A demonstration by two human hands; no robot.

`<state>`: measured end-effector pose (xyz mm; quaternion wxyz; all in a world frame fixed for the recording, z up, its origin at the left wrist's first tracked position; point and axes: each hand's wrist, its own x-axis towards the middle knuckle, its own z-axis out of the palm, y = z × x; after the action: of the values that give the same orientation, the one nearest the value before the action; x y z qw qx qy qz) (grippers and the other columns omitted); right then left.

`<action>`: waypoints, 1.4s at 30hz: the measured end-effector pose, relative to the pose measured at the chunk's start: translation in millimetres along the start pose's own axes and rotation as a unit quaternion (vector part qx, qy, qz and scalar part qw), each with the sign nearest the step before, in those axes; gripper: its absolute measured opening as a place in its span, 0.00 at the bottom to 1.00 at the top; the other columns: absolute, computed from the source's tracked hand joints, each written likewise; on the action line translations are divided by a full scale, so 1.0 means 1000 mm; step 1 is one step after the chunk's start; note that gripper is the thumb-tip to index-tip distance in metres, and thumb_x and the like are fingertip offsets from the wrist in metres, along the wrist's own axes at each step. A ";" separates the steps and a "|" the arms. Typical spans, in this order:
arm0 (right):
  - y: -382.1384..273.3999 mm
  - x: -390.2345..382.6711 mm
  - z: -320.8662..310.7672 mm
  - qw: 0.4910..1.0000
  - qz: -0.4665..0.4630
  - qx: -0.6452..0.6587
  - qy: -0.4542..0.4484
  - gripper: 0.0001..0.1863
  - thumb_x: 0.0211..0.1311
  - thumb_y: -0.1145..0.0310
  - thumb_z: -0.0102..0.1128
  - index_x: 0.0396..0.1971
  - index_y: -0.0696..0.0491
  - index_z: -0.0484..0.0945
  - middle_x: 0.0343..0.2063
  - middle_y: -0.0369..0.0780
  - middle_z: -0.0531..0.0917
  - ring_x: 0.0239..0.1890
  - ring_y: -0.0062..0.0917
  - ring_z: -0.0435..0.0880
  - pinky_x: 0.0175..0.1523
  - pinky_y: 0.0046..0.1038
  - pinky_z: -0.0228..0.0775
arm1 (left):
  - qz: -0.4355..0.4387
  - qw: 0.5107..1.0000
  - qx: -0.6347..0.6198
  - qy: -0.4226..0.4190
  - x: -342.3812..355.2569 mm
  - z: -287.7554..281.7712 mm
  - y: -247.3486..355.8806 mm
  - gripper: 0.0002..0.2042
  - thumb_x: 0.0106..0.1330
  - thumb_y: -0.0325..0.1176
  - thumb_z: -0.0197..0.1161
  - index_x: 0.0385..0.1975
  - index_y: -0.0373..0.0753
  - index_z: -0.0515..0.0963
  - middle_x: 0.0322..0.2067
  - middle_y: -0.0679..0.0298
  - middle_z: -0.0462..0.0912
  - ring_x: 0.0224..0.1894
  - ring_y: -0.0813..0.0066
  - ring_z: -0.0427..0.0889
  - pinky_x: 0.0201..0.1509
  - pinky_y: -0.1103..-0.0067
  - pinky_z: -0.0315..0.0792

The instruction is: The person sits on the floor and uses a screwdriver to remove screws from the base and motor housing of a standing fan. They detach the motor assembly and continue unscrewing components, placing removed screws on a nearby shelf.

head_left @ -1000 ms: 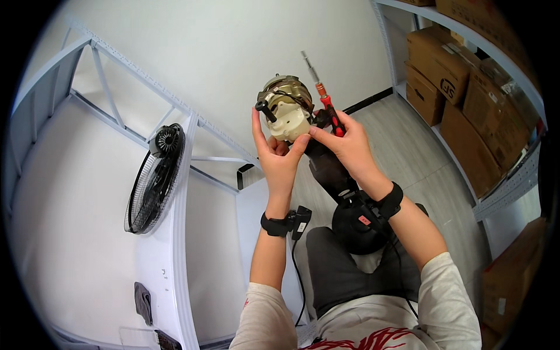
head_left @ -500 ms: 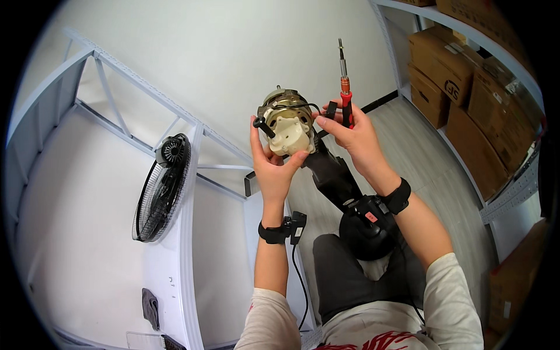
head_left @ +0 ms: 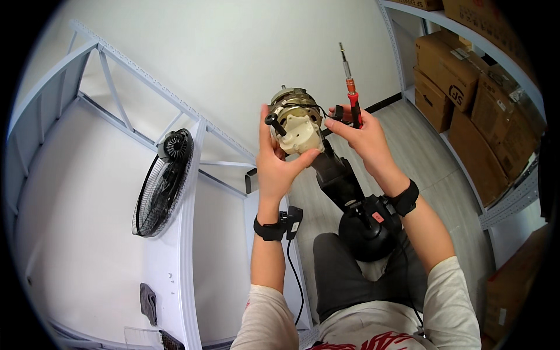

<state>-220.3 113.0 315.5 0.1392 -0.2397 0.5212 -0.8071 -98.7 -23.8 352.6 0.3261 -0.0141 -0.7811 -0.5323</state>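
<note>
My left hand (head_left: 277,169) is closed round a fan motor (head_left: 296,109), its thumb along the lower edge of the cream gearbox housing (head_left: 300,135). A black knob (head_left: 272,120) sticks up from that housing. The motor sits at the top of a black fan stand (head_left: 339,179), whose round base (head_left: 361,239) is on the floor by my legs. To the right, my right hand (head_left: 371,143) grips a red-and-black screwdriver (head_left: 354,100) with its tip pointing up. Small screws cannot be made out. Beside those fingers a small black block (head_left: 339,113) joins a dark cable at the motor.
A white table (head_left: 116,233) on the left carries a black fan grille with blades (head_left: 164,186) and a dark grey cloth (head_left: 148,304). Cardboard boxes (head_left: 446,61) fill the shelf at the right. Black straps with small devices (head_left: 294,223) circle both wrists, with cables hanging down.
The motor and both hands appear slightly further right in the picture. The screwdriver tilts a little more to the left at its tip. Both grips stay the same.
</note>
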 end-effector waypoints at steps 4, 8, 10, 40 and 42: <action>-0.005 0.000 -0.003 0.999 0.002 -0.035 -0.022 0.26 0.55 0.60 0.72 0.52 0.54 0.78 0.40 0.31 0.82 0.36 0.11 0.75 0.32 0.17 0.58 | 0.000 0.999 0.049 -0.009 0.001 -0.004 0.010 0.46 0.51 0.25 0.75 0.70 0.42 0.54 0.50 0.55 0.78 0.51 0.68 0.81 0.53 0.74 0.77; 0.008 0.002 -0.004 0.997 -0.061 -0.036 0.017 0.26 0.54 0.63 0.73 0.52 0.55 0.77 0.36 0.30 0.78 0.35 0.12 0.71 0.37 0.18 0.63 | -0.046 0.995 0.091 0.002 -0.001 0.001 0.027 0.42 0.52 0.26 0.75 0.67 0.41 0.58 0.44 0.56 0.81 0.46 0.70 0.84 0.47 0.78 0.79; 0.009 -0.003 -0.003 0.996 -0.073 -0.040 0.032 0.26 0.52 0.62 0.73 0.50 0.54 0.77 0.34 0.31 0.77 0.35 0.14 0.72 0.41 0.20 0.66 | -0.023 0.996 0.087 0.009 -0.002 0.003 0.024 0.41 0.53 0.27 0.75 0.67 0.41 0.59 0.41 0.56 0.82 0.44 0.71 0.84 0.45 0.79 0.78; -0.021 -0.135 -0.030 0.926 -0.192 -0.321 0.041 0.14 0.62 0.74 0.58 0.45 0.65 0.75 0.25 0.45 0.77 0.22 0.37 0.79 0.26 0.33 0.72 | -0.008 0.995 0.091 0.047 -0.001 0.018 0.013 0.40 0.51 0.24 0.75 0.65 0.41 0.60 0.46 0.59 0.80 0.46 0.75 0.82 0.43 0.86 0.74; -0.021 -0.134 -0.027 0.916 -0.216 -0.335 0.047 0.14 0.61 0.74 0.59 0.44 0.66 0.75 0.24 0.45 0.76 0.20 0.36 0.79 0.25 0.31 0.72 | -0.009 0.993 0.106 0.051 -0.001 0.020 0.015 0.41 0.51 0.24 0.75 0.65 0.41 0.59 0.45 0.59 0.80 0.45 0.76 0.82 0.43 0.86 0.74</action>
<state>-120.9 206.7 292.5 -0.1520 -0.3410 0.7027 -0.6056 -102.1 -0.6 359.8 0.3604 0.0544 -0.8158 -0.4490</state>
